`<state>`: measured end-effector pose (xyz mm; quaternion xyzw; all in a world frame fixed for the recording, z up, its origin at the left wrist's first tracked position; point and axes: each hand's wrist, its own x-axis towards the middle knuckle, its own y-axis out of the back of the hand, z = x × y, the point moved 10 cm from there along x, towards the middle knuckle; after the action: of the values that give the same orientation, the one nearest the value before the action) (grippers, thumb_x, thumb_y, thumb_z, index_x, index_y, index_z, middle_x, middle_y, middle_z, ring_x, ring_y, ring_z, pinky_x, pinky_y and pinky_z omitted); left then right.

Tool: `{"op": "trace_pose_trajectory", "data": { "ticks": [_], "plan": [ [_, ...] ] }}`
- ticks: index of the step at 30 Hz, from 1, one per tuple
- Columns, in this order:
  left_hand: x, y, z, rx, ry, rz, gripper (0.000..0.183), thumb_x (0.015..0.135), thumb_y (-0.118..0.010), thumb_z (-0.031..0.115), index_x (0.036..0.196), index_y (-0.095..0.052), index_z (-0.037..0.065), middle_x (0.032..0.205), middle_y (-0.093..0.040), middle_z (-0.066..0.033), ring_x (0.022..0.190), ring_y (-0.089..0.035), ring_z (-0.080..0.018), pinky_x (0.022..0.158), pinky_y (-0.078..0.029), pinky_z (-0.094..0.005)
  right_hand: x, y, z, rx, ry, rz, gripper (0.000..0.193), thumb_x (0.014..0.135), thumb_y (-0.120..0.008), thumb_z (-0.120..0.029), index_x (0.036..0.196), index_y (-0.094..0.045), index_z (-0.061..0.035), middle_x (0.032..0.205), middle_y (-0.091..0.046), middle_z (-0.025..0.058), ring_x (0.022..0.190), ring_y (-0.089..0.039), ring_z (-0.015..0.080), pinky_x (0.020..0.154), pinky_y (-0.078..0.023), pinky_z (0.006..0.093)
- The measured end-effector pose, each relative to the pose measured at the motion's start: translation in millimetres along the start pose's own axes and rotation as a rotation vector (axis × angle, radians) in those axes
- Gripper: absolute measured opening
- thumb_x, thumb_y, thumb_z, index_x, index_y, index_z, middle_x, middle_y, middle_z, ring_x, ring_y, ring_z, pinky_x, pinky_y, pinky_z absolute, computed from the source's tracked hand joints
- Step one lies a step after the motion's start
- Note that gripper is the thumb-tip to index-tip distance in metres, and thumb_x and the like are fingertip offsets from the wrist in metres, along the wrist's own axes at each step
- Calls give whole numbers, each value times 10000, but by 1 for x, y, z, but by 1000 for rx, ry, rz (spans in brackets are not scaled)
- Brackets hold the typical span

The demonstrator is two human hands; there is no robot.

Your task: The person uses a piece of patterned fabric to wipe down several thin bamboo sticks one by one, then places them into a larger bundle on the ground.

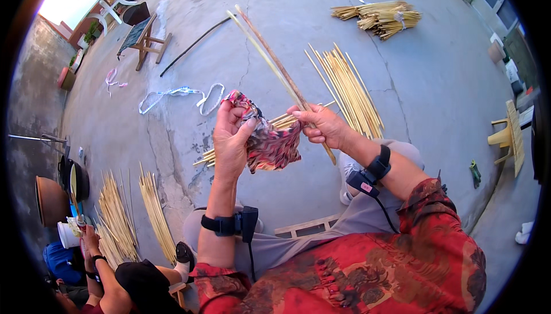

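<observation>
My left hand (231,142) is closed on one end of a crumpled, red, pink and dark patterned cloth (274,149), the thumb pressing it against the fingers. The cloth hangs between both hands. Two long thin sticks (274,61), one pale and one reddish-brown, are gripped in my right hand (322,123). They slant up to the left, and a short end sticks out below the hand. The cloth's right edge meets the right fingertips; whether they pinch it is hard to tell. Beneath the cloth, several pale sticks (206,158) lie on the ground, partly hidden.
Loose straw-coloured sticks (350,93) lie ahead to the right, with tied bundles (390,18) beyond. White-and-blue strips (166,95) and a dark rod (192,47) lie ahead left. Nearby left are more sticks (158,216) and another person's arm (109,277). A wooden folding stool (143,38) stands farther off.
</observation>
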<state>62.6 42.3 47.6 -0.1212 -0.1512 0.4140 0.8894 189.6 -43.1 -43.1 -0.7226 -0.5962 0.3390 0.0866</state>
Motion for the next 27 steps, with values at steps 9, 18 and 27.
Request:
{"op": "trace_pose_trajectory", "data": {
  "ticks": [9, 18, 27],
  "plan": [
    [-6, -21, 13, -206, -3, -88, 541, 820, -498, -22, 1297, -244, -18, 1070, -501, -78, 977, -511, -138, 824, -442, -271, -3, -34, 45, -5, -160, -167, 276, 883, -476, -279, 1111, -466, -126, 821, -533, 42, 423, -295, 12, 329, -226, 145],
    [2, 35, 20, 125, -114, 204, 342, 853, -478, 3, 1176, -376, -41, 886, -578, -67, 778, -541, -84, 693, -439, -196, -6, -22, 10, 72, 88, -78, 302, 828, -572, -174, 1107, -478, -107, 715, -502, -18, 415, -342, 10, 325, -254, 139],
    [4, 65, -25, 721, 122, 156, 312, 831, -509, 3, 1136, -443, 1, 730, -529, -11, 634, -502, -52, 541, -408, -177, -34, -6, -65, -255, 346, 51, 247, 802, -597, -108, 1021, -536, -11, 662, -525, -24, 453, -373, 12, 383, -298, 138]
  ]
}}
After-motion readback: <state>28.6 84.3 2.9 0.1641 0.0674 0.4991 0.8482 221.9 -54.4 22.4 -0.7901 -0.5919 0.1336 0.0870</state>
